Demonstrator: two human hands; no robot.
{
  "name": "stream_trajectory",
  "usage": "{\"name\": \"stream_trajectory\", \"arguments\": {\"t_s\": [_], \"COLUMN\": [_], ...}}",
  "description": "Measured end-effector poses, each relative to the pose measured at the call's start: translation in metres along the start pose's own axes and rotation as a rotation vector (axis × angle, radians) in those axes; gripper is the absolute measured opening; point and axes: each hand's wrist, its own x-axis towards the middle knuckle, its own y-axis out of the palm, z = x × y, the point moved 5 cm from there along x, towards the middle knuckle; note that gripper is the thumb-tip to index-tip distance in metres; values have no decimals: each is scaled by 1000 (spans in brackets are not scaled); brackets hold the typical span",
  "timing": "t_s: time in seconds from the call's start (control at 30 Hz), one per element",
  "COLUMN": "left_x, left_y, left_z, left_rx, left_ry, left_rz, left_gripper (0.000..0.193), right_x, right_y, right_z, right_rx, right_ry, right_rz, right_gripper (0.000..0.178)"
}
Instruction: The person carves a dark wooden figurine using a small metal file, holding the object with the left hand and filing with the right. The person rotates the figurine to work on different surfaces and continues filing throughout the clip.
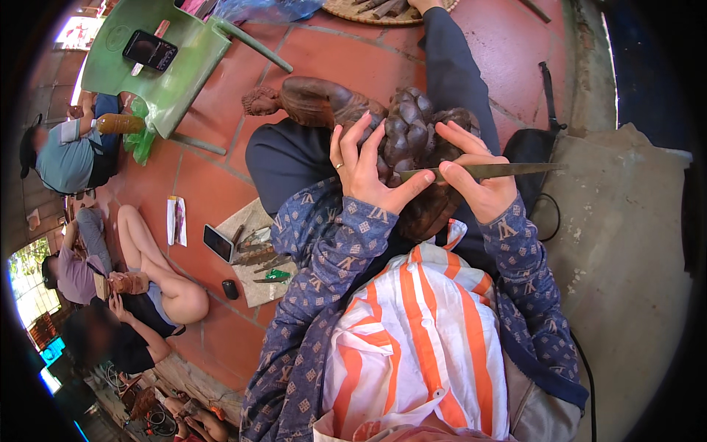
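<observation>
A dark brown carved wooden statue (407, 127) lies across my lap, its curly-haired head at the far left and its rounded, lumpy carving under my hands. My left hand (368, 171) grips the carving from the left, fingers spread along its side. The left thumb meets the tip of a thin flat metal file (515, 169). My right hand (477, 177) holds this file between thumb and fingers, the tip lying against the wood and the tail pointing right. Part of the statue is hidden beneath both hands.
Left of my lap, hand tools (258, 254) and a tablet (219, 243) lie on a cloth on red tiles. A green plastic chair (184, 66) carries a phone (150, 50). Several people sit further left. A concrete slab (618, 243) is at right, a woven tray (368, 16) at the top.
</observation>
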Motion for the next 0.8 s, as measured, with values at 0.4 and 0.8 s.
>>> {"name": "stream_trajectory", "arguments": {"t_s": [0.4,0.8], "left_x": [1,7], "left_y": [3,-17], "left_z": [-2,23], "left_rx": [56,-18], "left_ry": [31,174], "left_rz": [-37,267], "left_gripper": [94,105], "right_x": [-11,-40], "right_y": [-5,25], "right_z": [4,16], "right_rx": [16,-236], "right_ry": [-34,-266], "right_rz": [-72,-209], "right_gripper": [17,9]}}
